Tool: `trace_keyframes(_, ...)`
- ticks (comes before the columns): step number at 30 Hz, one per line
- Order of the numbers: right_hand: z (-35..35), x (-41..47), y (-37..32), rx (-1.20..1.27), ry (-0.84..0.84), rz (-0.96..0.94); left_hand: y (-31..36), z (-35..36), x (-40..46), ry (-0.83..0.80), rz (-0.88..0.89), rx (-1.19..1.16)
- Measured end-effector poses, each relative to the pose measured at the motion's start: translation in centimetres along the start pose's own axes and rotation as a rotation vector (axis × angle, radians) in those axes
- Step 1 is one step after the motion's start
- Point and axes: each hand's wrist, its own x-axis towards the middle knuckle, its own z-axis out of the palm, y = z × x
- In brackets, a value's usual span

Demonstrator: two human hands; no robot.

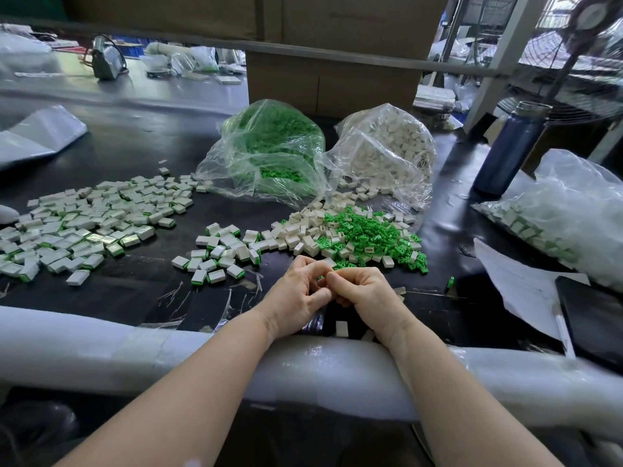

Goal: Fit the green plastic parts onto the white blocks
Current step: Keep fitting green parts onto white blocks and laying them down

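No text, label, brand or number can be read on anything in view.

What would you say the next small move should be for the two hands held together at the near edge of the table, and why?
Probably press the pieces together until seated, then drop the result with the finished blocks to the left. The left hand and right hand meet fingertip to fingertip, pinching something small with a hint of green between them, though the fingers mostly hide it. Loose green parts lie just beyond for the next pick.
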Motion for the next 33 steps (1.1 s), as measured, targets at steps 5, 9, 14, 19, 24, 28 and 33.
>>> trace_keyframes(5, -0.11, 0.00, 0.09, 0.017, 0.006, 0.001, 0.06, 0.00, -0.06, -0.017, -0.001, -0.014)
trace_keyframes(9, -0.18, 0.02, 0.18, 0.031, 0.006, 0.001, 0.11, 0.00, -0.09, -0.029, -0.011, -0.024)
trace_keyframes(14, -0.18, 0.02, 0.19, 0.032, 0.005, 0.008, 0.19, 0.03, -0.05, -0.029, -0.013, -0.015)
trace_keyframes(19, -0.18, 0.03, 0.19, 0.014, 0.010, 0.014, 0.28, 0.08, -0.05, -0.020, -0.002, -0.008)
trace_keyframes(24, -0.19, -0.02, 0.07, 0.017, 0.010, 0.019, 0.37, 0.07, -0.09, -0.025, 0.000, -0.004)
trace_keyframes(28, 0.15, -0.06, -0.08, 0.044, 0.018, 0.005, 0.43, -0.01, -0.06, -0.003, 0.003, -0.013)
trace_keyframes(33, 0.39, -0.10, -0.35, -0.003, 0.069, -0.026, 0.38, -0.16, -0.06, 0.070, -0.010, -0.045)
